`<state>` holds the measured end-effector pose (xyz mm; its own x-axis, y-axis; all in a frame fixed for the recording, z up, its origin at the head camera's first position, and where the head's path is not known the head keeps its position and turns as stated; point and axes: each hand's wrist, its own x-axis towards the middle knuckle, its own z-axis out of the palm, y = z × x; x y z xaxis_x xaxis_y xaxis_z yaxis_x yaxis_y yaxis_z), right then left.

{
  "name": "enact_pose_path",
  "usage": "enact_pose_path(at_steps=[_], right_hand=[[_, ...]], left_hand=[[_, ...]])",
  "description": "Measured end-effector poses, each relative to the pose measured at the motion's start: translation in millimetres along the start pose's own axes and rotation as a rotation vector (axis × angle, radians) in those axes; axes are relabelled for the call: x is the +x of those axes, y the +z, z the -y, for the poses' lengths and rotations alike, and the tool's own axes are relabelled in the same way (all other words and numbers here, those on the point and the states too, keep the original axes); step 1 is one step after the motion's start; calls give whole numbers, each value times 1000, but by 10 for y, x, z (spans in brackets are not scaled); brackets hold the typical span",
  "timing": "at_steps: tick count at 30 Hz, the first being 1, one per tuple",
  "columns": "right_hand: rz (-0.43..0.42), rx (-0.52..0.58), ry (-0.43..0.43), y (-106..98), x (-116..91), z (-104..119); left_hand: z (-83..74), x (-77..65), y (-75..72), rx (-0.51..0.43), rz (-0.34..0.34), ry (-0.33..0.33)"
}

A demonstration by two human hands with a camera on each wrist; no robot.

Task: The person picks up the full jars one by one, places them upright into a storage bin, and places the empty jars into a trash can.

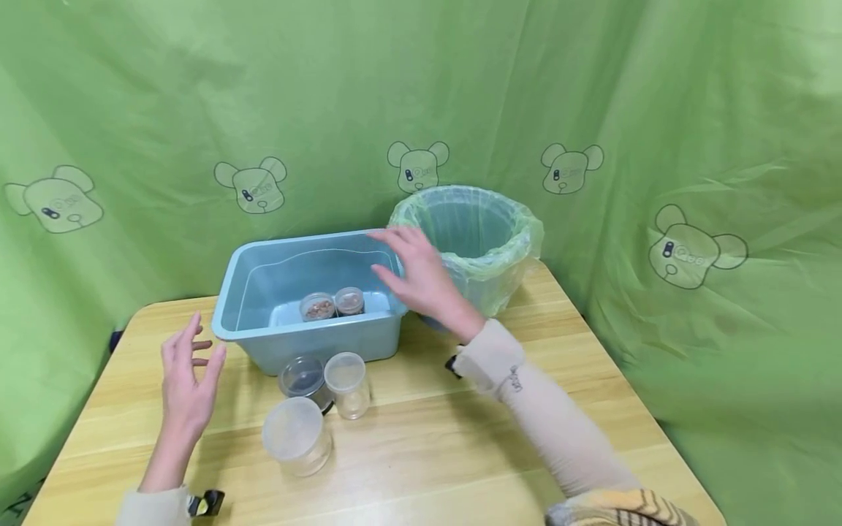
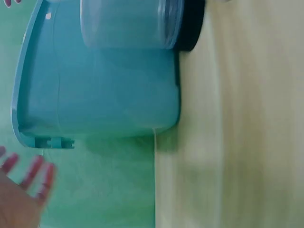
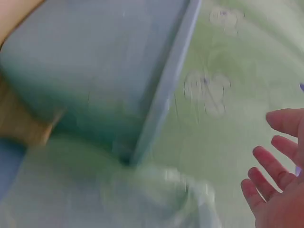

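A blue plastic tub (image 1: 316,340) stands at the middle of the table, holding two small lidded jars with contents, a wider jar (image 1: 319,307) and a narrower jar (image 1: 349,301). My right hand (image 1: 421,272) hovers over the tub's right end, fingers spread and nothing in them. To the left of the tub my left hand (image 1: 187,380) is raised with fingers apart, holding nothing. In front of the tub stand three clear jars: a dark-based jar (image 1: 304,378), a slim jar (image 1: 347,383) and a wide jar (image 1: 297,436) with a frosted lid.
Behind my right hand stands a bin (image 1: 470,219) lined with a pale green bag, close to the tub's right end. A green curtain (image 1: 342,88) hangs around the wooden table (image 1: 421,467) at the back and sides.
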<state>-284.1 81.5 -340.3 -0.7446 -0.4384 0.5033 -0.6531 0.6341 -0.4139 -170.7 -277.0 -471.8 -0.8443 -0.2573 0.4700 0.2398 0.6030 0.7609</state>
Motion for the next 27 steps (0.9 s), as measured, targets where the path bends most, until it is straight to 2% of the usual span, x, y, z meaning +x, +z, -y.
enact_pose_path(at_steps=[3,6,11,15,19,24,27], right_hand=[[-64,-18,17,-215,-75,-147],[-91,-53,43,-391,-142,-323],[-150,-108,76,-623,-279,-622],[-166,-152,106,-701,-411,-842],[-159,-154,125,-698,-532,-1016],[-159,-157,127,-664,-635,-1139],[-155,-163,123,-645,-659,-1177]], left_hand=[[-22,-141,-43,-38,-6,173],[-45,-287,-72,-80,65,331],[-51,-511,-65,-57,183,460],[-23,-654,-19,-7,256,489],[6,-770,33,25,318,451],[28,-850,107,35,341,407],[28,-871,158,26,341,406]])
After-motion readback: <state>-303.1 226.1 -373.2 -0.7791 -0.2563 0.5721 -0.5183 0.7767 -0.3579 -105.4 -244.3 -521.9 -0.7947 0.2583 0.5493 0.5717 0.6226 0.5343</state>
